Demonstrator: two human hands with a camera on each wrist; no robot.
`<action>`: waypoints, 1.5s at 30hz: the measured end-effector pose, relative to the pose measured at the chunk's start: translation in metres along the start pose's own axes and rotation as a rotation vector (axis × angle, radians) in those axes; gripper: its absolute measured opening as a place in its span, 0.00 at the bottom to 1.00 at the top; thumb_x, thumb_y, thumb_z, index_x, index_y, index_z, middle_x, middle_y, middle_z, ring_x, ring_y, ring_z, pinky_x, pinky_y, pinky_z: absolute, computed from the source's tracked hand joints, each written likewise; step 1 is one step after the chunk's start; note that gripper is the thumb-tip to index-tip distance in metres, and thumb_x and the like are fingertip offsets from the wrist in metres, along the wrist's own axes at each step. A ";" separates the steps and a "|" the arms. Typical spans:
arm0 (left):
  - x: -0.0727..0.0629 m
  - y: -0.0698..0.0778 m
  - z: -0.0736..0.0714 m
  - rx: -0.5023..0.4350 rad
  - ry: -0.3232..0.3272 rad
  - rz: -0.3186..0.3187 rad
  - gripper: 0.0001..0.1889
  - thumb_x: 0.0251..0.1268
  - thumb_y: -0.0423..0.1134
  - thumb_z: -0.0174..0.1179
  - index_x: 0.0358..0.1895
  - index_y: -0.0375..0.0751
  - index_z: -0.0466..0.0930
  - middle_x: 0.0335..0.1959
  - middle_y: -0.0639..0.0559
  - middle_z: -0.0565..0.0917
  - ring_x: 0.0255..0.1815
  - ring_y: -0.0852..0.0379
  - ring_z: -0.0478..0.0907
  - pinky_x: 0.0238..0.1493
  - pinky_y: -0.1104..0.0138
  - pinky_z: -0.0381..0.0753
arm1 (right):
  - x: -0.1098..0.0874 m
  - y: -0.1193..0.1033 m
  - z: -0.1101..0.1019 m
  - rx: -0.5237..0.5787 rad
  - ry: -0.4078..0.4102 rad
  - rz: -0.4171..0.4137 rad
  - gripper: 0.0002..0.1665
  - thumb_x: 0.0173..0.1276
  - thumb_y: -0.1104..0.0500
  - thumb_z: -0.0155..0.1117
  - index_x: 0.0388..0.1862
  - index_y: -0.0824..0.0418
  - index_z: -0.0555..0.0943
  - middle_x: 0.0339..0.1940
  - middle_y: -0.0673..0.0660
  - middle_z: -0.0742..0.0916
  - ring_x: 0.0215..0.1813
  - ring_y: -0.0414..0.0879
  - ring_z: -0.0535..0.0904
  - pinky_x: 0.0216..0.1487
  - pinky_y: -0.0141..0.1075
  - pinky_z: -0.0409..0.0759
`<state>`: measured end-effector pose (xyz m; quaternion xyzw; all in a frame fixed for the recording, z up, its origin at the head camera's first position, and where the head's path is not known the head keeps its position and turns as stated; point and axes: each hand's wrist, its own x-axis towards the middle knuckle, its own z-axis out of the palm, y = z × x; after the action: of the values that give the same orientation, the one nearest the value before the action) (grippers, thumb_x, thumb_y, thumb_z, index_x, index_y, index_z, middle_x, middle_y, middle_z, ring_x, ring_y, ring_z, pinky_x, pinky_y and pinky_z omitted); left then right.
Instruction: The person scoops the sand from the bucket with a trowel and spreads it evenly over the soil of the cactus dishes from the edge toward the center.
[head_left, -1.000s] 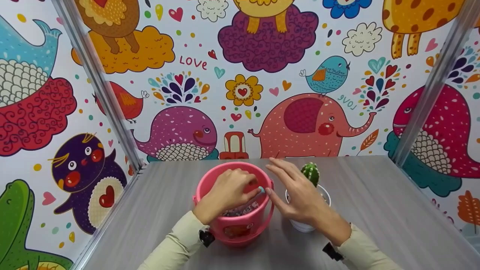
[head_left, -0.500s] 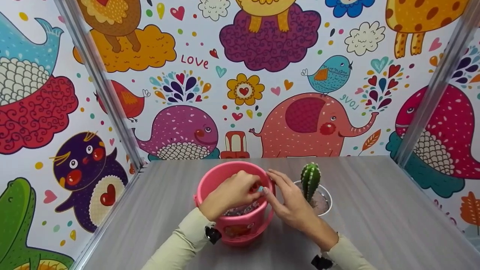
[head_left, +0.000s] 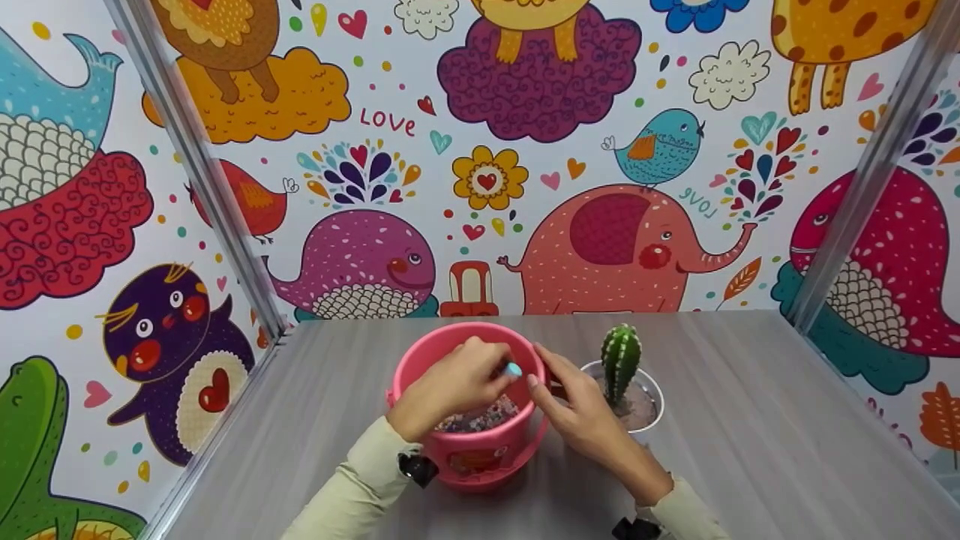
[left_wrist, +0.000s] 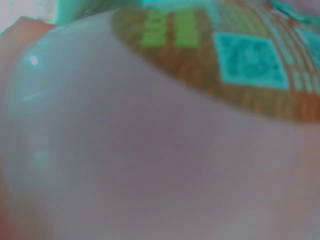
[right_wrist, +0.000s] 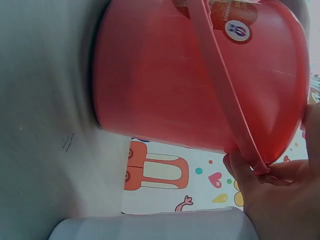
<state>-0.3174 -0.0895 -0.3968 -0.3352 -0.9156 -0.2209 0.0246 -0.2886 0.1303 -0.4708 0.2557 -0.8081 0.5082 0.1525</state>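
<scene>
A pink bucket [head_left: 409, 367] with grainy, gravel-like bits [head_left: 480, 417] in it stands on the table. My left hand [head_left: 457, 382] reaches in over its near rim and grips something slim whose rounded light-blue end [head_left: 513, 370] pokes out beside the thumb. The rest of that thing is hidden by the hand. My right hand [head_left: 581, 401] holds the bucket's right rim between thumb and fingers. In the right wrist view its fingers [right_wrist: 242, 167] lie by the handle's joint on the pink bucket wall [right_wrist: 160, 85]. A close, blurred surface with a printed label [left_wrist: 252, 60] fills the left wrist view.
Just right of my right hand stands a green cactus [head_left: 621, 360] in a white pot [head_left: 658, 401]. The grey table [head_left: 765, 420] ends at a cartoon-printed wall [head_left: 480, 75], with metal posts [head_left: 202, 157] at its corners.
My right hand has come down and left from in front of the cactus pot onto the bucket's rim, baring the pot. The light-blue end has shifted slightly left and up in my left hand.
</scene>
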 end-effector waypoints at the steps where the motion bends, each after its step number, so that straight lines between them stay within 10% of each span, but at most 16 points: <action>1: -0.002 -0.001 -0.002 -0.003 0.014 0.005 0.08 0.79 0.41 0.66 0.48 0.40 0.87 0.28 0.54 0.85 0.24 0.66 0.77 0.29 0.75 0.80 | 0.000 0.000 0.000 0.007 0.004 -0.002 0.36 0.82 0.52 0.66 0.83 0.61 0.70 0.74 0.62 0.83 0.67 0.54 0.87 0.62 0.43 0.88; 11: -0.019 -0.019 -0.019 -0.084 0.167 -0.015 0.08 0.79 0.37 0.66 0.52 0.37 0.85 0.44 0.46 0.92 0.43 0.53 0.91 0.47 0.63 0.92 | -0.002 -0.004 0.001 0.022 -0.004 0.081 0.37 0.82 0.52 0.66 0.85 0.57 0.68 0.74 0.61 0.83 0.68 0.56 0.86 0.63 0.42 0.87; 31: -0.026 -0.023 -0.024 0.051 0.394 -0.210 0.13 0.73 0.37 0.71 0.47 0.34 0.76 0.32 0.44 0.82 0.32 0.51 0.85 0.34 0.59 0.90 | -0.002 -0.003 0.003 0.039 0.004 0.074 0.37 0.82 0.56 0.66 0.85 0.57 0.68 0.73 0.61 0.83 0.66 0.52 0.86 0.64 0.43 0.86; 37: -0.034 -0.020 -0.034 0.076 0.356 -0.350 0.17 0.72 0.37 0.69 0.54 0.32 0.76 0.39 0.39 0.85 0.39 0.44 0.90 0.39 0.53 0.93 | -0.003 -0.005 0.002 0.033 0.002 0.087 0.38 0.81 0.55 0.67 0.85 0.56 0.68 0.72 0.60 0.84 0.65 0.49 0.86 0.65 0.43 0.87; 45: -0.047 -0.014 -0.042 0.244 0.192 -0.296 0.12 0.62 0.22 0.70 0.47 0.32 0.83 0.40 0.38 0.85 0.37 0.46 0.82 0.41 0.51 0.91 | -0.003 -0.006 0.002 0.026 -0.004 0.099 0.38 0.82 0.53 0.66 0.85 0.57 0.67 0.74 0.60 0.83 0.67 0.50 0.86 0.65 0.42 0.86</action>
<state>-0.2935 -0.1450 -0.3735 -0.1688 -0.9682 -0.1404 0.1196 -0.2829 0.1270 -0.4693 0.2182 -0.8135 0.5250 0.1223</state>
